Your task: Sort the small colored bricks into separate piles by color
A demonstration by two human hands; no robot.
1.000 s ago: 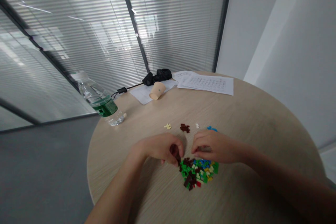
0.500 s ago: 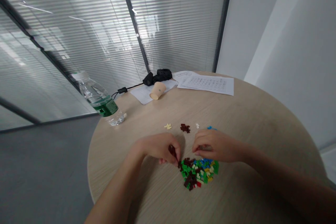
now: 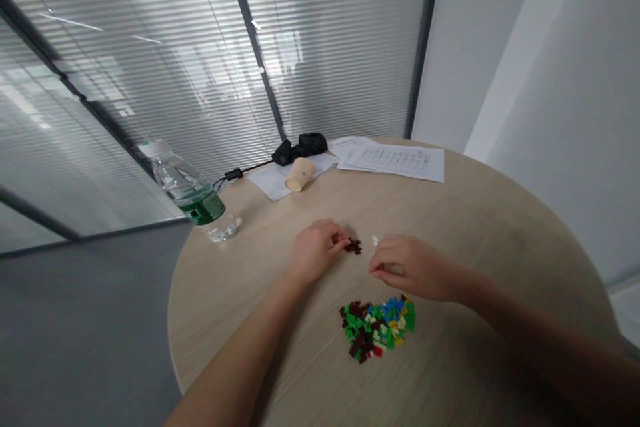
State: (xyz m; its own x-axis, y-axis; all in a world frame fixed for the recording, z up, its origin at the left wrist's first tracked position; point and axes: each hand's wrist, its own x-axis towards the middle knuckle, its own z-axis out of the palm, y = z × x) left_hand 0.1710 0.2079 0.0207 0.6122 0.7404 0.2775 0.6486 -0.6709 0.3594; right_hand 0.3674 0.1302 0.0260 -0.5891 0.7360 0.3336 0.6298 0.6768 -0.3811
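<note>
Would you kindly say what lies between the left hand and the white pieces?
In the head view, brown pieces lie between the left hand and white pieces.

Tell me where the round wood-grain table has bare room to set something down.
The table is bare between the white printed papers and the right forearm, and between the clear green-labelled plastic bottle and the left forearm. It is crowded in the middle: left hand, right hand, dark brown pieces, multicoloured plastic bricks; also around the beige paper cup.
</note>
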